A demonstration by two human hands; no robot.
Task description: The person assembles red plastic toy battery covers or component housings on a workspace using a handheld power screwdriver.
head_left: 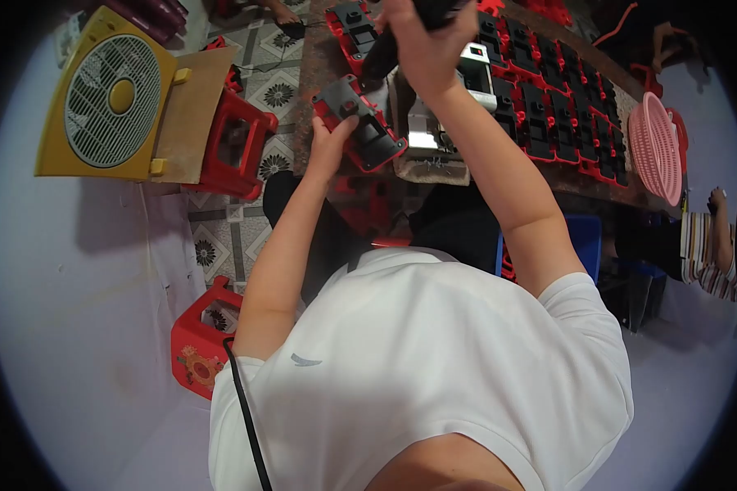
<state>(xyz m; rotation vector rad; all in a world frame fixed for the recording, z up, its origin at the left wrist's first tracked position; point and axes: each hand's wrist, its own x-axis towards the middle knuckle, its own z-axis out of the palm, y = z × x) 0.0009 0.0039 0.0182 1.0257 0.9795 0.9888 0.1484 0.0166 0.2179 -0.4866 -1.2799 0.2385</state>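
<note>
Red-black housing (375,135) in hand, apparently midway
Left fingers (320,129) grip it; right fingers (464,29) hold a dark tool (382,56); upper-right housing rows (561,110), completion unclear.

The white T-shirt (458,352) is brightly lit; soft shadow (110,217) is cast below the yellow box fan (121,96); corners are blacked out.

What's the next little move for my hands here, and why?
Probably keep the red-and-black case steady and line up the black tool's lower end with it. Your left hand grips the case's left side, and your right hand holds the tool near its upper edge; contact is unclear.
</note>
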